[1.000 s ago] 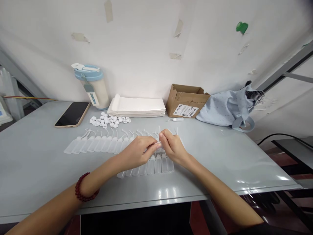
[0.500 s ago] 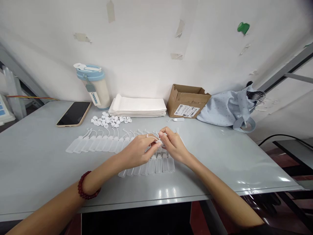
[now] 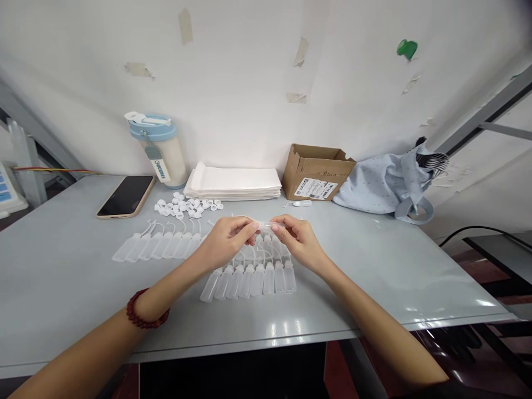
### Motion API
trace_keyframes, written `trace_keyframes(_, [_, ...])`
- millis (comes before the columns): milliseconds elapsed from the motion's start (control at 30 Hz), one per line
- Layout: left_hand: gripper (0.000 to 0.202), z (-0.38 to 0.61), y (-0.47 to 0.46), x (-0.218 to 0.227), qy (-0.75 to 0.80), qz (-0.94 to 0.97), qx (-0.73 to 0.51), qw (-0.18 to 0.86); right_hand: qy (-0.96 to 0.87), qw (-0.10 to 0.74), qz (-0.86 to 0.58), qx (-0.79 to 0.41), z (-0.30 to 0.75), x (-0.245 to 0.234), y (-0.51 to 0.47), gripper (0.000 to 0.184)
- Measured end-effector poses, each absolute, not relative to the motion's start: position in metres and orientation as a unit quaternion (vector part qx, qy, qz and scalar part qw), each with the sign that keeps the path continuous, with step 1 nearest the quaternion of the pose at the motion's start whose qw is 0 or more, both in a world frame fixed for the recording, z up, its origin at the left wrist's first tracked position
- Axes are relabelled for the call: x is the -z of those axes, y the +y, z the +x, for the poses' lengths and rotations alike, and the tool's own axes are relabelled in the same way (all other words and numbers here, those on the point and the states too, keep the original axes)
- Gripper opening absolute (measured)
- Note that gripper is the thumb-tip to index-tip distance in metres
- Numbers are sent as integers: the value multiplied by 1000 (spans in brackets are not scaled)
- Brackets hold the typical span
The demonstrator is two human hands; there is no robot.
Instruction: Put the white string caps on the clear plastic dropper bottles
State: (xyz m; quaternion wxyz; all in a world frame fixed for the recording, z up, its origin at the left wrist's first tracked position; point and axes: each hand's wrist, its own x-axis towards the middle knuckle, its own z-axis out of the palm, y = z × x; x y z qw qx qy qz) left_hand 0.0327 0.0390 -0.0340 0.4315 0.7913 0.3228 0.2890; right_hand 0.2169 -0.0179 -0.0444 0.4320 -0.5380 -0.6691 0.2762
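Between my hands is a small translucent squeeze bottle [image 3: 266, 225], lying roughly sideways above the table. My left hand [image 3: 230, 238] is closed on its left end, and a thin pale tube shows above these fingers. My right hand [image 3: 299, 241] pinches the clear right end between thumb and fingers. Much of the bottle is hidden by the fingers. Just below lies a row of similar bottles [image 3: 248, 280] with thin curved spouts. Another row of bottles [image 3: 164, 245] lies farther back, partly covered by my hands.
Loose white caps [image 3: 187, 206] are heaped behind the rows. Along the wall stand a tumbler [image 3: 160, 149], a stack of white envelopes [image 3: 235, 183], a cardboard box [image 3: 316, 172] and a blue cloth bag [image 3: 374, 183]. A phone [image 3: 127, 195] lies left; a single bottle [image 3: 302, 203] lies by the box.
Both hands have risen slightly away from the front row, uncovering more of it. The held bottle now shows sideways between them, and my fingers have shifted on it.
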Motion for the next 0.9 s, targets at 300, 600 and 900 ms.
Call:
trace_keyframes(300, [33, 30, 56, 43, 343, 840, -251, 338, -657, 426, -594, -183, 243, 51, 0, 33])
trace_keyframes(600, [26, -25, 130, 56, 496, 833, -239, 61, -606, 407, -683, -42, 331, 76, 36, 29])
trace_keyframes(900, [33, -31, 142, 71, 467, 868, -168, 31, -613, 340, -711, -56, 330, 75, 35, 31])
